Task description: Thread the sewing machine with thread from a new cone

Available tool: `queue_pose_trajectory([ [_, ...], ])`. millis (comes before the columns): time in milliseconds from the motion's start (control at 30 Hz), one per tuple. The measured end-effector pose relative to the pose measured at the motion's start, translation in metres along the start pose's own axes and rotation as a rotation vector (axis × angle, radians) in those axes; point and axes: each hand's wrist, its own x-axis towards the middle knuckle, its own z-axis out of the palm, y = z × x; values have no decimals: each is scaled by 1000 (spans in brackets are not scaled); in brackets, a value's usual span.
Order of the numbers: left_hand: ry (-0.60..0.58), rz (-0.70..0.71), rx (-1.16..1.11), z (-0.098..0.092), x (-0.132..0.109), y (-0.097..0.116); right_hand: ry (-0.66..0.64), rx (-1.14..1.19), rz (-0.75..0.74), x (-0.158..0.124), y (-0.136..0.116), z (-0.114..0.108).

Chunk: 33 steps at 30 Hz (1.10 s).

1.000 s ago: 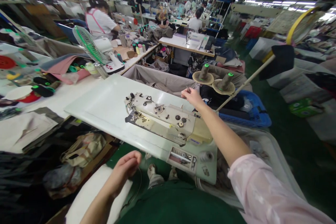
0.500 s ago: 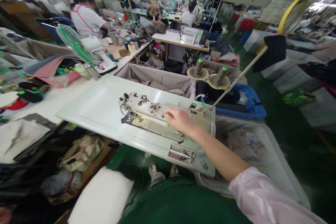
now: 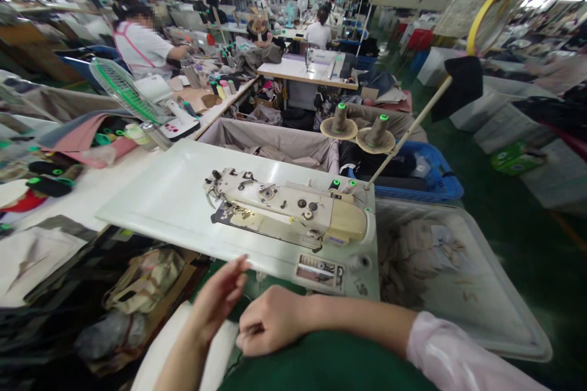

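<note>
My left hand (image 3: 223,293) is raised in front of the table edge, its fingers loosely stretched out and nothing visible in them. Beside it, low in front of my green apron (image 3: 321,360), my right hand (image 3: 275,321) is closed, fingers curled inward; whatever it may hold is hidden. Both hands are apart from the sewing machine (image 3: 293,201), which sits on the pale tabletop (image 3: 151,189). A small parts tray (image 3: 320,272) is set into the table's front right, with a thread spool (image 3: 360,263) next to it. Below my left hand lies a white, cushion-like thing (image 3: 169,348).
Two cone spools (image 3: 339,119) stand on a thread stand behind the machine. A blue basket (image 3: 440,180) and a large pale bin (image 3: 495,305) with fabric are to the right. A green fan (image 3: 123,88) stands at left. Co-workers (image 3: 142,43) sit farther off.
My right hand has come off the top of the sewing machine, back toward my body, and closed. My left hand has come up into view beside it. The spool by the tray is now uncovered.
</note>
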Motion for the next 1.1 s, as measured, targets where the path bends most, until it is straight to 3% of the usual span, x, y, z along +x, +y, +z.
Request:
queue_pose_trajectory([
  [67, -227, -219, 71, 50, 9, -20, -94, 109, -46, 0, -4, 10],
  [133, -322, -216, 60, 83, 18, -24, -127, 185, -21, -3, -4, 12],
  [200, -289, -112, 12, 94, 24, -14, -76, 255, 50, -11, -3, 5],
  [333, -68, 152, 128, 68, 22, 14, 258, 516, 293, -29, 6, -15],
  [467, 7, 127, 192, 40, 5, 7, 684, 765, 574, -39, 31, -27],
  [533, 8, 94, 180, 35, -4, -5, 796, 875, 659, -38, 44, -31],
  [800, -52, -58, 226, 45, -23, -43, 806, 1196, 658, -15, 56, -55],
  [1100, -28, -3, 267, 36, -22, -33, 891, 1397, 659, -16, 59, -44],
])
